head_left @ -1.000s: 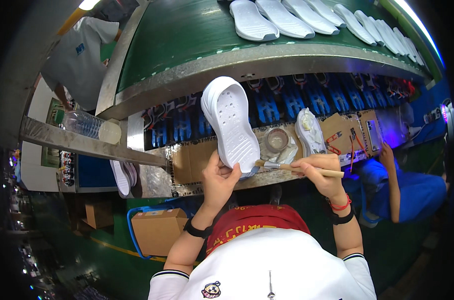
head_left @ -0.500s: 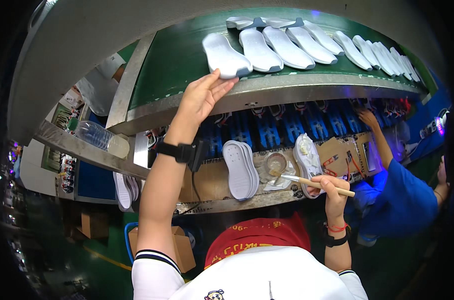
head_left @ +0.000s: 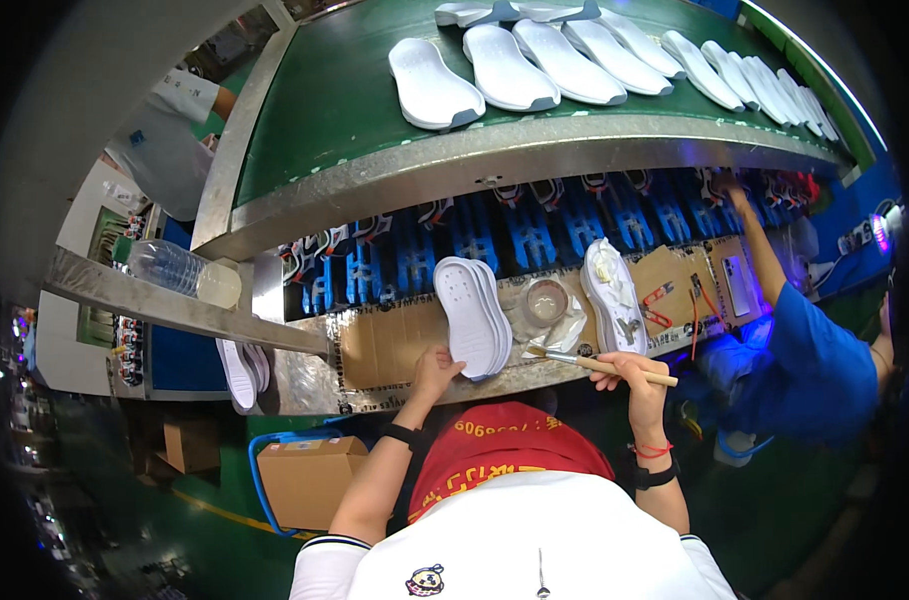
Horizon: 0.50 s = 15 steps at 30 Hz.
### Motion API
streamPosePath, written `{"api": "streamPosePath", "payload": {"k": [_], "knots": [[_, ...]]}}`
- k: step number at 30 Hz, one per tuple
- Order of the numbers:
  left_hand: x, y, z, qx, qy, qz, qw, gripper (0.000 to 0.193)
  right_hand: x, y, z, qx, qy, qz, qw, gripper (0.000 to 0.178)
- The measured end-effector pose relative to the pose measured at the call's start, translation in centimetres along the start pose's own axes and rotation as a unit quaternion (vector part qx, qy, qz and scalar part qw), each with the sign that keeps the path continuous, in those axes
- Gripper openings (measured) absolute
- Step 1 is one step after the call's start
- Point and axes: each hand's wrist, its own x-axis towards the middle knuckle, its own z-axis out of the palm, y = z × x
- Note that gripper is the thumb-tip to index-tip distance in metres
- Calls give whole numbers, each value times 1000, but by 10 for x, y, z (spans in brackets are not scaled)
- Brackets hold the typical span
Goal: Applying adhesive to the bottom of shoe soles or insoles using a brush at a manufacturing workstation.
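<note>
My left hand (head_left: 437, 371) is at the near end of a small stack of white shoe soles (head_left: 466, 312) on the bench, its fingers closed on the top sole's edge. A wooden-handled brush (head_left: 582, 360) is held in my right hand (head_left: 636, 384), with its bristles pointing left over the bench edge. Just beyond the bristles stands a small round cup (head_left: 546, 301), on crumpled whitish film. To the right of the cup, another white sole (head_left: 596, 298) has crumpled pale scraps and small pieces on it.
White soles with grey ends (head_left: 434, 85) lie in a row on the raised green belt (head_left: 314, 110). Below its metal edge stand blue fixtures (head_left: 474, 235). Pliers (head_left: 658, 303) and a phone lie at right, near a blue-sleeved person's arm (head_left: 764, 250). A plastic bottle (head_left: 179, 272) lies at left.
My left hand has let go of the sole on the belt and come down to the stack on the bench. My right hand keeps the brush, shifted slightly left.
</note>
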Motion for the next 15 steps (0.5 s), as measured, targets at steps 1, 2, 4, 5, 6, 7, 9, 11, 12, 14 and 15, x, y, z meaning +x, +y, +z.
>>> {"api": "streamPosePath", "payload": {"k": [1, 2, 4, 5, 6, 7, 9, 11, 12, 14, 15], "knots": [[2, 0, 3, -15, -6, -7, 1000, 34, 0, 2, 1, 1, -5, 4, 1000, 25], [1, 0, 3, -15, -10, -9, 1000, 34, 0, 4, 3, 3, -10, 8, 1000, 25], [-3, 5, -3, -238, -38, -102, 965, 30, 0, 7, 5, 9, -14, 8, 1000, 24], [-13, 23, -8, -290, -32, -104, 951, 33, -1, 7, 4, 12, -16, 14, 1000, 23], [-26, 40, -15, -289, -35, -107, 951, 33, -2, 6, 5, 15, -20, 19, 999, 23], [-37, 57, -22, -305, -39, -83, 948, 37, -2, 5, 6, 15, -17, 21, 1000, 23], [-61, 84, -31, -322, -40, -64, 944, 40, -4, 0, 8, 7, -43, 11, 999, 23], [-76, 109, -33, -276, -51, 24, 960, 45, -6, -5, 12, 9, -63, 9, 998, 23], [-82, 123, -34, -276, -50, 20, 960, 45, -7, -8, 14, 11, -81, 4, 997, 22], [-89, 148, -33, -317, -57, 34, 946, 48, -9, -16, 22, 15, -102, -16, 995, 20], [-90, 152, -31, -317, -55, 33, 946, 48, -8, -18, 26, 18, -120, -38, 992, 19]]}}
